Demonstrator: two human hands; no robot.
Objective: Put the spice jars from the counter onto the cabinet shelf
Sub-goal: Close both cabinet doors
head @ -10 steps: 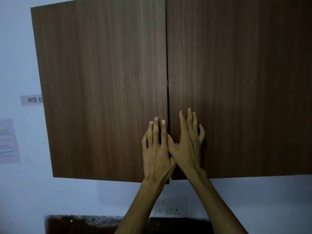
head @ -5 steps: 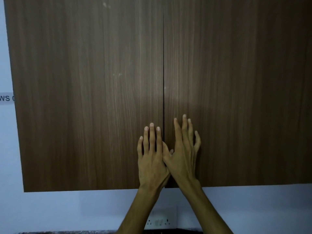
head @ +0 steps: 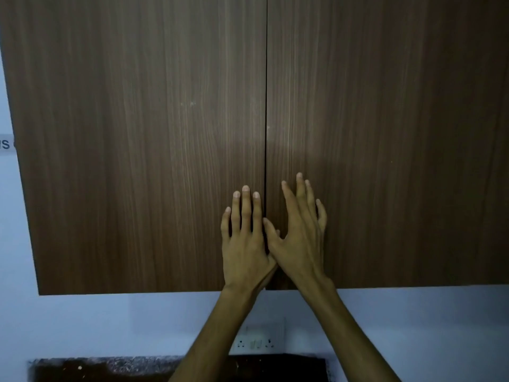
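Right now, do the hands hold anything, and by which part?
Nothing is held. The left hand lies flat on the left cabinet door, the right hand on the right door, fingers spread, beside the seam.

White wall (head: 82, 326), switch-and-socket plate (head: 257, 341) below the cupboard, printed label (head: 5, 144) at left edge

Cabinet (head: 165, 133) doors are closed so the shelf's hidden, its top and right run off frame, and the label (head: 5, 144) left of it is clipped.
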